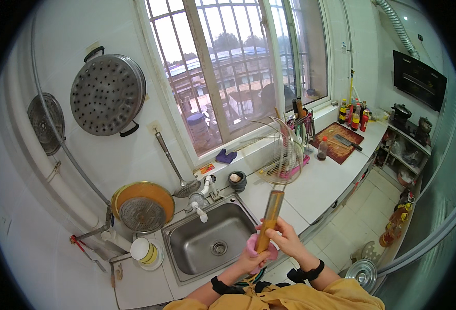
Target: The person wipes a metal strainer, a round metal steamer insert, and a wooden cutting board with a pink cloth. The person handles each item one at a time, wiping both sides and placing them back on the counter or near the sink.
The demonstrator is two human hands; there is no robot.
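Observation:
My right hand (284, 237) grips the wooden handle of a wire skimmer (271, 213), whose wire basket points away from me over the counter. My left hand (254, 259) holds a pink cloth (253, 244) wrapped around the lower end of that handle. Both hands are beside the right edge of a stainless steel sink (197, 248). The sink's faucet (200, 201) stands at the back with a white spout.
Left of the sink, stacked bowls (142, 250) stand on a plate. On the right counter are a dish rack (290, 166), a small bottle (322, 149) and a cutting board (338, 142) with a cleaver (348, 142). A dark pot (237, 181) stands behind the sink.

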